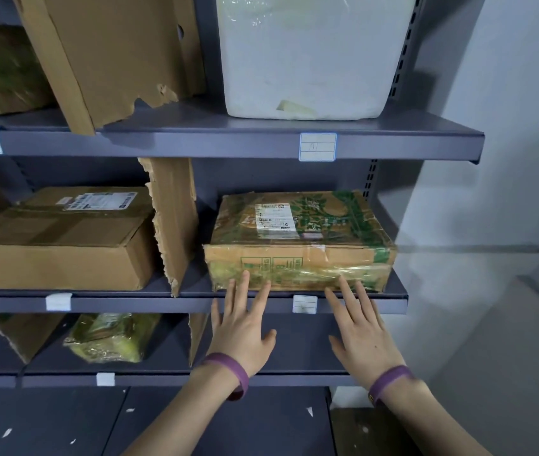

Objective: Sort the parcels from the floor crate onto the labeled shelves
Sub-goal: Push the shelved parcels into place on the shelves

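A flat cardboard parcel (297, 240) with green print, clear tape and a white shipping label lies on the right half of the middle shelf (195, 304). My left hand (243, 327) is spread flat, its fingertips touching the parcel's front face near the left corner. Further right, my right hand (360, 334) is also spread, fingertips at the parcel's lower front edge. Neither hand grips anything. Both wrists wear purple bands. A small white label (305, 304) sits on the shelf lip between my hands.
A torn cardboard divider (172, 218) stands left of the parcel, with a brown box (61, 245) beyond it. On the top shelf (228, 143) stand a white foam box (310, 57) and a cardboard sheet (113, 57). A wrapped parcel (110, 337) lies on the lower shelf. A grey wall is at right.
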Tool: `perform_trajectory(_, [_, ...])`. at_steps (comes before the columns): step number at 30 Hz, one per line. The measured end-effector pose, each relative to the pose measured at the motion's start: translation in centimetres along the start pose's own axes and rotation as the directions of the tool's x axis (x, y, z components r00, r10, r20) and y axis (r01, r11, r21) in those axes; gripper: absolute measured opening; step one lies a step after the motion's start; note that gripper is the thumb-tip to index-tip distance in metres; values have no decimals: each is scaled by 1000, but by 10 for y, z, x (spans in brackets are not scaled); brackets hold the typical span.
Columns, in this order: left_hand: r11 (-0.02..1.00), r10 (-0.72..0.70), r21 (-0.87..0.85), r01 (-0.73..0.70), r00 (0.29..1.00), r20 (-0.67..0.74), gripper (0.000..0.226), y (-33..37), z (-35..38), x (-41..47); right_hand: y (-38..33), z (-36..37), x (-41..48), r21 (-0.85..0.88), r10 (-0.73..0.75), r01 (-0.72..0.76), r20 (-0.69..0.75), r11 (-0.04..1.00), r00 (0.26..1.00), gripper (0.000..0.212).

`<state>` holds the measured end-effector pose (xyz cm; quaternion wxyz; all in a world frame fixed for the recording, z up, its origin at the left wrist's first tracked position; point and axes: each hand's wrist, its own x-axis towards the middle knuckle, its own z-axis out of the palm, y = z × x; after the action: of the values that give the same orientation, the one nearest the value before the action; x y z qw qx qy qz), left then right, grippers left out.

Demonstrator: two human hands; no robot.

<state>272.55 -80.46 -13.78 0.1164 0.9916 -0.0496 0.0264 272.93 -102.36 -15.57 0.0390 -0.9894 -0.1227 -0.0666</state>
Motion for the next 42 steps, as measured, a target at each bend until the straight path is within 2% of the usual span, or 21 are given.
perform_trajectory(18, [1000,-27,8,26,996,89,81,-2,-8,37,2,-4,33,80,29,-35,73,996,997,80])
perform_trajectory(27, [999,8,-34,-6,999,40,78,-2,-8,33,2,-12,32,73,18,-22,53,997,998,78])
perform_trajectory(35, [996,38,-72,-50,985,-167,68,-24,-32,-3,-61,-22,39,158,-172,168,13,973,985,79])
perform_trajectory(42, [997,-61,-66,50,982,-181,67,-85,-51,-44,-144,-19,41,180,-354,358,-55,916,934,85])
